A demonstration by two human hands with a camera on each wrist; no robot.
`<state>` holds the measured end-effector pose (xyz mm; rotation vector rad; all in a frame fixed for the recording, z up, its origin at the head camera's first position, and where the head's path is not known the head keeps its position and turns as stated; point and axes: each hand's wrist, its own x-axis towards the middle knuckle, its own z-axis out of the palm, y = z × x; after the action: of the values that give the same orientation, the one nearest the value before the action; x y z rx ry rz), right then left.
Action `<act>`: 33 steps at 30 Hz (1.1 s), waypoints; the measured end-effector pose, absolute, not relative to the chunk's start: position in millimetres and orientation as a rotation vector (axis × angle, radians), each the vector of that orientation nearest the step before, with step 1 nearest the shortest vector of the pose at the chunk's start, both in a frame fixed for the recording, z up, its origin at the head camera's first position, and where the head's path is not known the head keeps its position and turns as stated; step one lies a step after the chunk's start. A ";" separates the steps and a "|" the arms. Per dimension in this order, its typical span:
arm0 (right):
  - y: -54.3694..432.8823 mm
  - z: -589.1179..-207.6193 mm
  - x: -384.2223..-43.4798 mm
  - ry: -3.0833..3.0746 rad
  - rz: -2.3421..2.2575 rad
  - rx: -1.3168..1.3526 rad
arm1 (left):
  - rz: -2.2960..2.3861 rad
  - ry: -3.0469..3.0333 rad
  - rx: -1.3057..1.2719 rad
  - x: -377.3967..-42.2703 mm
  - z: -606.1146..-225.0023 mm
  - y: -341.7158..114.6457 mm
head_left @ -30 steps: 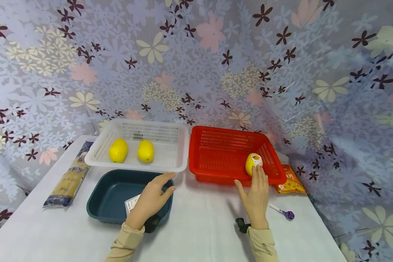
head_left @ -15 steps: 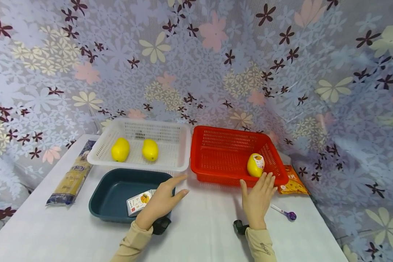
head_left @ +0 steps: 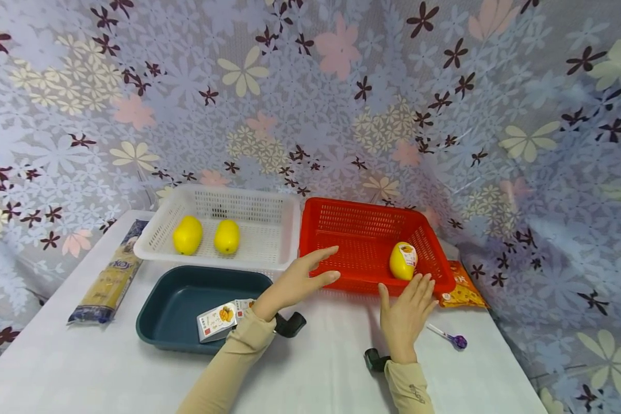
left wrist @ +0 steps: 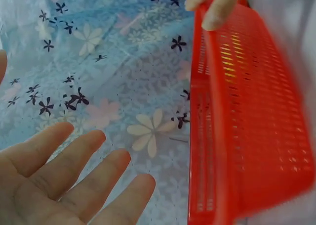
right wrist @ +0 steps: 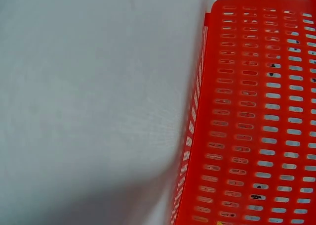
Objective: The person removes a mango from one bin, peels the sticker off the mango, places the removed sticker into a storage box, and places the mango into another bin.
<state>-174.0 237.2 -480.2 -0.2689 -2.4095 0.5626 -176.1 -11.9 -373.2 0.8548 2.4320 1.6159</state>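
In the head view a red basket (head_left: 352, 253) holds a yellow mango (head_left: 402, 261) with a white sticker near its right end. My right hand (head_left: 406, 316) lies at the front rim beside that mango, fingers straight and together, thumb apart. Its fingertips touch the rim in the left wrist view, and the right wrist view shows only the basket's side. My left hand (head_left: 295, 282) is over the basket's front left corner, fingers extended and thumb spread. It holds nothing, and its fingers (left wrist: 118, 160) are apart from the basket in the left wrist view.
A white basket (head_left: 259, 241) with two yellow mangoes stands at left. In front is a dark blue tray (head_left: 171, 310) with white printed cards (head_left: 219, 322). A pasta packet (head_left: 111, 282) lies far left. An orange snack bag (head_left: 463, 287) and a purple lollipop (head_left: 457, 341) are at right.
My left hand has moved from over the blue tray right and forward to the red basket. My right hand has shifted off the mango to the front rim, leaving the fruit in the basket.
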 end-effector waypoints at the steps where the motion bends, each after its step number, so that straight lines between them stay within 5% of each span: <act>1: 237.1 -480.1 -174.3 -2.406 0.562 -0.266 | 1.625 2.412 0.860 -181.0 -369.7 -7.9; 20: 236.3 -479.8 -175.9 -2.393 0.600 -0.269 | 1.797 1.958 0.604 -279.8 -330.3 82.1; 33: 237.4 -478.7 -177.3 -2.426 0.597 -0.298 | 1.793 1.825 0.424 -308.2 -353.9 109.0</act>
<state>-177.3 237.4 -478.7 -0.2982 -2.4260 0.5974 -308.2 109.0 -353.9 0.4241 1.8245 1.7929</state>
